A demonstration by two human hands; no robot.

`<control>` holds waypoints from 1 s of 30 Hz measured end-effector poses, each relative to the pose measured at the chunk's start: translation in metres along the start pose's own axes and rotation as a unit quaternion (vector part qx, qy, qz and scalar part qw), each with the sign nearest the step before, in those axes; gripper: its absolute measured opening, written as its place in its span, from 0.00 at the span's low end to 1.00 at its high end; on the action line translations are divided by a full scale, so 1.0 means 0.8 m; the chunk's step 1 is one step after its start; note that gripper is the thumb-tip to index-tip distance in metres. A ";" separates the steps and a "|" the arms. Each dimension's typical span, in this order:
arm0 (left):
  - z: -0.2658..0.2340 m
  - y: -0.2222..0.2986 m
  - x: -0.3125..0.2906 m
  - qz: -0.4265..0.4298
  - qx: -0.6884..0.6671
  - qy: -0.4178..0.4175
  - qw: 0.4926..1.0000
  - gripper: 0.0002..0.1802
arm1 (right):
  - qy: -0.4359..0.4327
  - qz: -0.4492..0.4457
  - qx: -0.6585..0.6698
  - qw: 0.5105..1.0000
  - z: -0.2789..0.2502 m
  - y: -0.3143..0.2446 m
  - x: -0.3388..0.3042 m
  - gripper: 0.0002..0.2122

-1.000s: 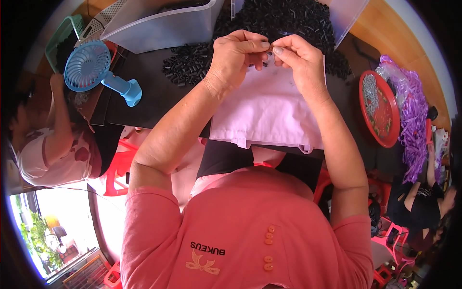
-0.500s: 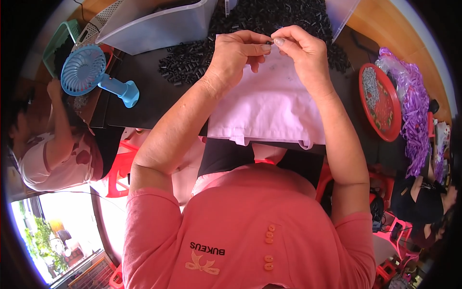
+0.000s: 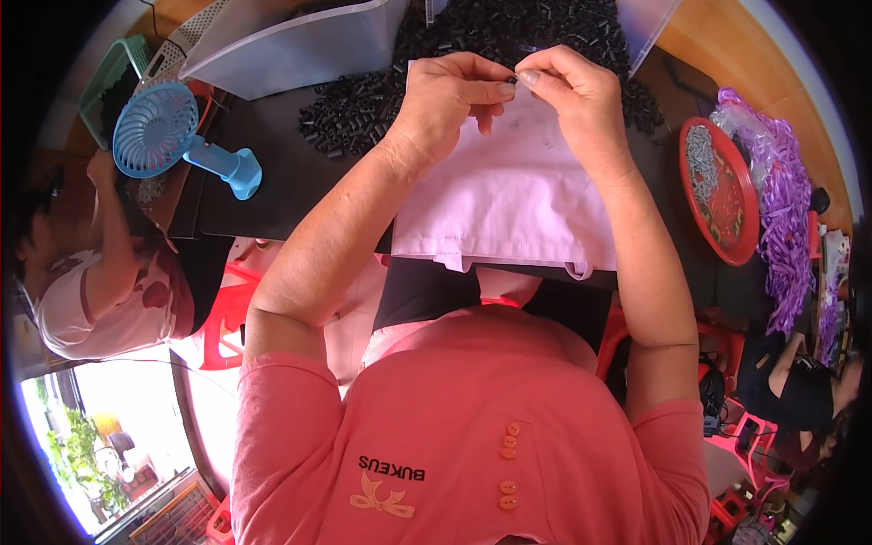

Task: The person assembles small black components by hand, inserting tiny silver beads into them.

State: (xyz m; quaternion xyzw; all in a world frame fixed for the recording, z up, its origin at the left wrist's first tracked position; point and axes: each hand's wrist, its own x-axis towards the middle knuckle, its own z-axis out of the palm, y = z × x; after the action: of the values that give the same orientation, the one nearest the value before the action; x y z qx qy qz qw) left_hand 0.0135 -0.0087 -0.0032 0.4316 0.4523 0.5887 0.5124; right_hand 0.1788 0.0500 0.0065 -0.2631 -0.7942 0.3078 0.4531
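Observation:
Above the far edge of a pale pink cloth (image 3: 509,209), my two hands meet almost fingertip to fingertip. My left hand (image 3: 442,98) is closed in a pinch on a small black tube-like piece (image 3: 511,80), of which only the dark end shows. Thumb and forefinger of my right hand (image 3: 581,102) are pressed together beside that end; what they hold, if anything, is too small to make out. Behind both hands spreads a large heap of similar short black pieces (image 3: 527,25) on the dark table.
A translucent plastic bin (image 3: 295,54) stands at the far left, near a blue handheld fan (image 3: 222,159). To the right lie a red basin (image 3: 724,238) holding small silvery pieces and a bundle of purple strips (image 3: 786,218). Other people sit on both sides.
My right hand has shifted very slightly right, away from the left fingertips. The dark end of the black piece shows a little more clearly. My left hand keeps its pinch.

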 end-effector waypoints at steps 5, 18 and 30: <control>0.001 0.000 -0.001 0.008 0.013 -0.003 1.000 0.06 | -0.001 0.003 0.001 1.000 0.001 -0.001 0.000 0.02; -0.001 0.000 0.001 0.006 -0.037 -0.027 0.999 0.07 | 0.023 -0.007 0.005 1.000 0.001 -0.007 0.001 0.02; -0.002 0.000 0.001 -0.039 -0.076 -0.053 0.995 0.06 | 0.050 -0.172 -0.110 0.978 0.008 -0.002 0.001 0.05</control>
State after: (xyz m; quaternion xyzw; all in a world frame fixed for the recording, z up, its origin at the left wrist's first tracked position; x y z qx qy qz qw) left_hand 0.0115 -0.0084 -0.0034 0.4039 0.3946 0.5776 0.5895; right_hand 0.1727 0.0480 0.0053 -0.1854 -0.8331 0.1222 0.5066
